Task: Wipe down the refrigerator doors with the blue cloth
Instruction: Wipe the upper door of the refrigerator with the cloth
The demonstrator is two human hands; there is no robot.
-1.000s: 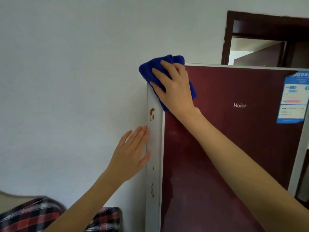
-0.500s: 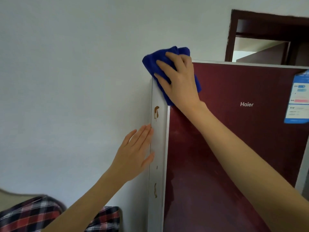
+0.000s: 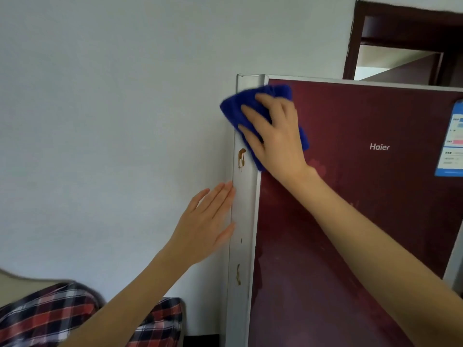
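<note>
The refrigerator door (image 3: 350, 209) is dark red with a silver left edge strip (image 3: 244, 209). My right hand (image 3: 275, 131) presses a folded blue cloth (image 3: 238, 106) flat against the door's upper left corner, a little below the top edge. A brown drip stain (image 3: 241, 157) sits on the strip just below the cloth, and a second brown stain (image 3: 238, 274) lies lower down. My left hand (image 3: 205, 224) rests flat, fingers together, against the fridge's left side with nothing in it.
A plain white wall (image 3: 112, 121) runs along the left of the fridge. A blue label sticker (image 3: 451, 141) is at the door's right edge. A dark wooden doorway (image 3: 400, 33) stands behind the fridge. Plaid fabric (image 3: 62, 316) lies at the bottom left.
My right hand has slid the blue cloth down from the door's top corner, so the silver top corner now shows. My left hand stays flat on the fridge's side.
</note>
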